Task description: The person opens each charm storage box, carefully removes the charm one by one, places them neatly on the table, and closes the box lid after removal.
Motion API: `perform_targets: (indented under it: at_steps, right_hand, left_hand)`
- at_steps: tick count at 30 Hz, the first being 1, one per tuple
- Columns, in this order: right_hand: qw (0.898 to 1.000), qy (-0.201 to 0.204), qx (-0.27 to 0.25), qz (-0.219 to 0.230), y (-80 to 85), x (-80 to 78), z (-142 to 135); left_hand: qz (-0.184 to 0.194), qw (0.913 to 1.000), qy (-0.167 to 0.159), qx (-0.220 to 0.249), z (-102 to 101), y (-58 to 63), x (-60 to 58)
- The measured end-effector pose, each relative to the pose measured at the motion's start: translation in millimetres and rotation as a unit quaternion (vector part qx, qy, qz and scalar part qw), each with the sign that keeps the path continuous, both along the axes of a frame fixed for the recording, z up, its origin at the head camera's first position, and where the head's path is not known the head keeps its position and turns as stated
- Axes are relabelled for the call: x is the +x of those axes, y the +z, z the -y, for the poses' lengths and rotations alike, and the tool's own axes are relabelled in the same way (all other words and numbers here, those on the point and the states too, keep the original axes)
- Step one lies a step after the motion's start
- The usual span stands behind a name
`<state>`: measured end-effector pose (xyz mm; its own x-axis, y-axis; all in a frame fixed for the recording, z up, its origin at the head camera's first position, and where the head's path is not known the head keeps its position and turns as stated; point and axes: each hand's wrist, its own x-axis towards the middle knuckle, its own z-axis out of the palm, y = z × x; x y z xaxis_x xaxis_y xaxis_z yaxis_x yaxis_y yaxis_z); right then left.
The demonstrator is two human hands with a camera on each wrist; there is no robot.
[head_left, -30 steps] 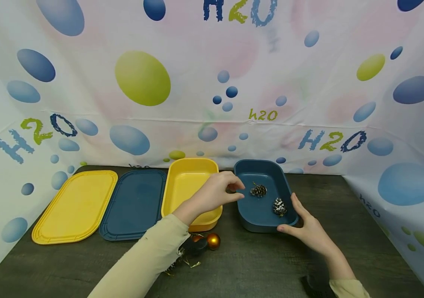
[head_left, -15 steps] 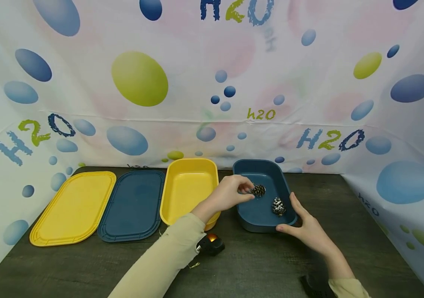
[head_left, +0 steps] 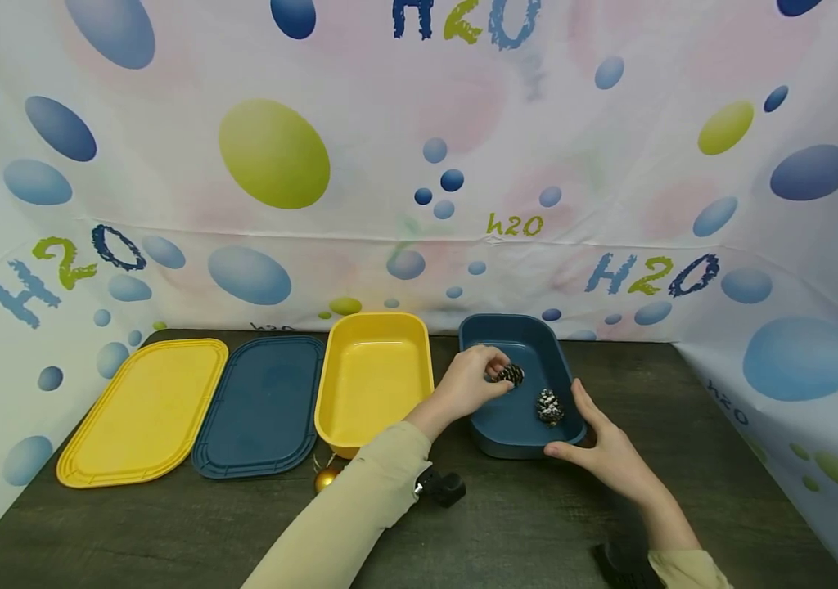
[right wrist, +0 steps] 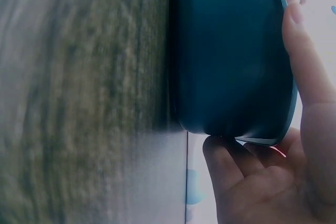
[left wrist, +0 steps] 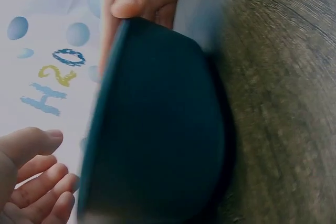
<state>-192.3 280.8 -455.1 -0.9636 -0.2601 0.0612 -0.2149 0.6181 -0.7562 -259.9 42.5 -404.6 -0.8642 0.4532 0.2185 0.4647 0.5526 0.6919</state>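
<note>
While reaching over the left wall of the blue box (head_left: 515, 444), holds the left hand (head_left: 469, 381) half curled at a pine cone (head_left: 513, 375), with thumb parted from fingertips in the left wrist view; cannot tell whether gripping or just touching. Seems busy with picking up or adjusting this cone. Probably calls next for closing the fingertips lightly around the scales, keeping the box still. Looks dark, with pale-edged scales, partly covered by the fingers, and lies inside the box toward the middle. Near it, includes a frosted cone (head_left: 549, 407), much whiter, close to the right wall. At the near right corner, grips the box with the right hand (head_left: 609, 451), setting thumb to the near rim and fingers along the right side. Farther left, shows a yellow box (head_left: 371, 376), a blue lid (head_left: 264, 405) and a yellow lid (head_left: 142, 413), all on the dark worktop (head_left: 522, 523), plus a golden bauble (head_left: 326, 478) beside the left sleeve (head_left: 360, 499).
</note>
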Motion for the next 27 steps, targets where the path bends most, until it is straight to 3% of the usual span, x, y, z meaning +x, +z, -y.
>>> perform_targets:
  at_steps: [8, 17, 23, 27]
  right_hand:
    - [1.000, 0.000, 0.000, 0.000, -0.2, -0.1, 1.3]
    - [1.000, 0.000, -0.003, 0.000, -1.0, -0.1, 1.1]
    - [1.000, 0.000, 0.002, -0.007, -1.8, -0.8, 0.7]
    - [1.000, -0.002, 0.008, -0.011, -2.4, -0.7, 0.8]
  left_hand:
    - [0.011, 0.9994, 0.032, -0.007, -14.6, -11.9, -5.2]
    - [-0.018, 0.9968, 0.069, -0.036, -27.9, -21.9, -5.7]
    - [-0.055, 0.9898, 0.104, -0.080, -29.4, -27.3, -4.6]
    - [-0.058, 0.9859, 0.116, -0.105, -29.6, -28.7, -4.8]
